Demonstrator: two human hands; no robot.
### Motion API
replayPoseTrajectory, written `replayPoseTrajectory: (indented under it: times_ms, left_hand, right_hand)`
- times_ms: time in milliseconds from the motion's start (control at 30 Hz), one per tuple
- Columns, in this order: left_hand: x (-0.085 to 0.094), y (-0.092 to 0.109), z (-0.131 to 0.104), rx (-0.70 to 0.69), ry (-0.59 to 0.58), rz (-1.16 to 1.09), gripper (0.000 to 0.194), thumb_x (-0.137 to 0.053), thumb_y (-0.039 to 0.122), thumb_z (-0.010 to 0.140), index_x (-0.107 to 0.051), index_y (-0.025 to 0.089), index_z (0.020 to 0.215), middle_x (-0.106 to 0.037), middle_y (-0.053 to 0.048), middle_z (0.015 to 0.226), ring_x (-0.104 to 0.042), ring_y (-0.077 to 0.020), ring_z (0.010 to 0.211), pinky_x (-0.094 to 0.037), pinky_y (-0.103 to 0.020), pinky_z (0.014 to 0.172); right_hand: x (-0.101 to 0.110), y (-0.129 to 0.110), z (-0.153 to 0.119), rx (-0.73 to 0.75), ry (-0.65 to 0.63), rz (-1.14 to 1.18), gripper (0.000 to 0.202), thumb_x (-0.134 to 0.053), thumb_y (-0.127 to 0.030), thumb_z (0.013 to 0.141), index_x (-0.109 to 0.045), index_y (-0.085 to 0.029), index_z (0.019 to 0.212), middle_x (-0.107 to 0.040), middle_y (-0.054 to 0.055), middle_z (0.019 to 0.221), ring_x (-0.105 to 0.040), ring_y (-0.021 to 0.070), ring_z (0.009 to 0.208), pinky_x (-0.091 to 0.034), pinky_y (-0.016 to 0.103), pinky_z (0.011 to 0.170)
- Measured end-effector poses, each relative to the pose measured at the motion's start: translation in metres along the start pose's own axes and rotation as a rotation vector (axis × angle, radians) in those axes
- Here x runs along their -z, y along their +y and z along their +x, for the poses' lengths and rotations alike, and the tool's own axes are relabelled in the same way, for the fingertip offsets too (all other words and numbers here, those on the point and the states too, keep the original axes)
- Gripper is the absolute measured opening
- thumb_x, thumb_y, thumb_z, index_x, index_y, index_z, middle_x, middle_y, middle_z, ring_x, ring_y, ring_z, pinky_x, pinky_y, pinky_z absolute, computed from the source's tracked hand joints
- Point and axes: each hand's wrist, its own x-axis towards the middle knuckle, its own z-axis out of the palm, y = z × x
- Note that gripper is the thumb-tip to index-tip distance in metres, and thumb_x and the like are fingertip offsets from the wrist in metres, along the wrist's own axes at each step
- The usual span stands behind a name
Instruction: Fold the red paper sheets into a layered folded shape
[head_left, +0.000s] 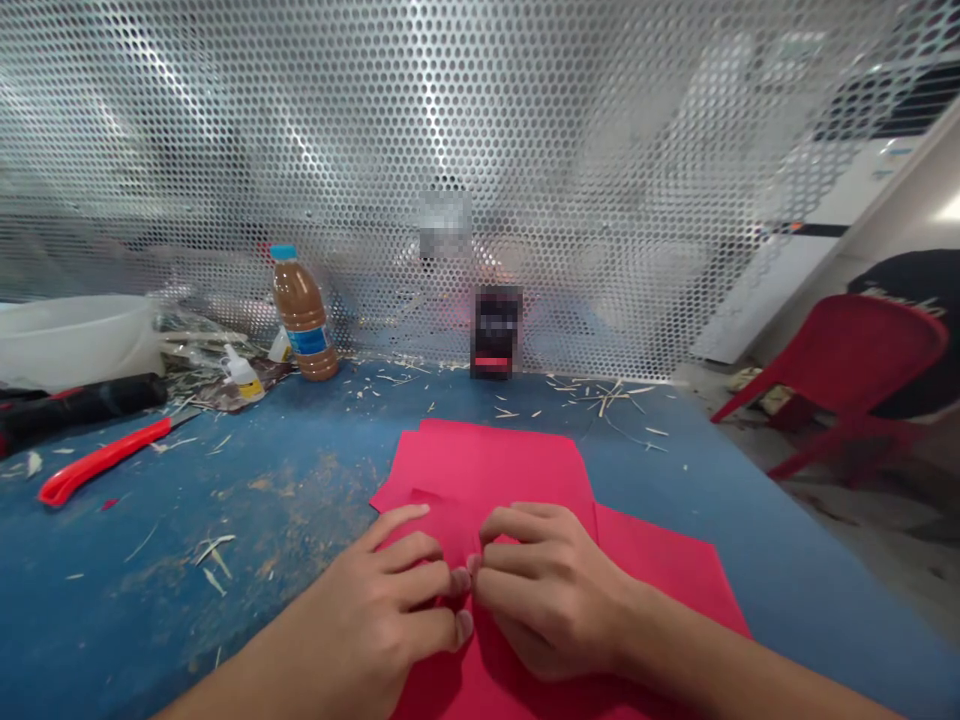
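Sheets of red paper (487, 455) lie in front of me on the blue table, overlapping and spreading to the right. My left hand (397, 600) is bent over the paper, its fingertips and thumb drawn together at a crease or edge near the middle. Against it, my right hand (547, 585) has its fingers curled and pinched on the paper at the same spot. The two hands' fingertips almost meet there. Exactly what part of the paper lies between the fingers is hidden by the hands.
Left on the blue table (262, 560) are a red-handled knife (112, 458), a black tool (90, 405), a white bowl (82, 335), a small glue bottle (244, 375) and a brown-filled bottle (304, 310). Perforated metal (360, 180) stands behind; a red chair (874, 350) is right.
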Motion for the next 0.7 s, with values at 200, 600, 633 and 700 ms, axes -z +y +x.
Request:
replayPoseTrajectory:
  times_ms: [200, 600, 633, 700]
  left_hand:
    - [0.004, 0.008, 0.003, -0.066, -0.040, 0.060, 0.021, -0.055, 0.006, 0.099, -0.072, 0.018, 0.100, -0.074, 0.000, 0.090, -0.060, -0.0200, 0.085, -0.036, -0.044, 0.115]
    - [0.029, 0.019, 0.000, -0.059, -0.183, 0.068, 0.022, -0.060, 0.028, 0.103, -0.076, 0.022, 0.117, -0.081, -0.003, 0.113, -0.071, -0.0221, 0.099, -0.038, -0.044, 0.120]
    - [0.030, 0.018, 0.001, -0.028, -0.188, 0.014, 0.019, -0.063, 0.027, 0.100, -0.076, 0.023, 0.113, -0.081, -0.002, 0.110, -0.071, -0.0214, 0.097, -0.037, -0.045, 0.120]
    - [0.030, 0.017, 0.002, 0.036, -0.201, -0.078, 0.014, -0.068, 0.021, 0.094, -0.076, 0.025, 0.105, -0.080, 0.002, 0.103, -0.071, -0.0195, 0.092, -0.035, -0.045, 0.121]
  right_hand:
    - [-0.002, 0.009, 0.004, -0.110, -0.005, -0.179, 0.024, -0.048, -0.009, 0.087, -0.055, -0.023, 0.070, -0.062, 0.001, 0.062, -0.054, 0.0197, 0.067, -0.035, 0.036, 0.063]
    - [-0.003, 0.019, 0.005, -0.153, -0.097, -0.215, 0.028, -0.046, -0.007, 0.095, -0.060, -0.022, 0.076, -0.064, 0.003, 0.070, -0.048, 0.0207, 0.068, -0.031, 0.037, 0.069]
    - [-0.004, 0.018, 0.005, -0.162, -0.102, -0.206, 0.027, -0.046, -0.007, 0.095, -0.060, -0.022, 0.077, -0.065, 0.004, 0.071, -0.049, 0.0209, 0.069, -0.032, 0.037, 0.070]
    - [-0.004, 0.019, 0.005, -0.199, -0.101, -0.186, 0.022, -0.048, -0.010, 0.096, -0.062, -0.021, 0.084, -0.068, 0.005, 0.077, -0.053, 0.0221, 0.075, -0.034, 0.038, 0.073]
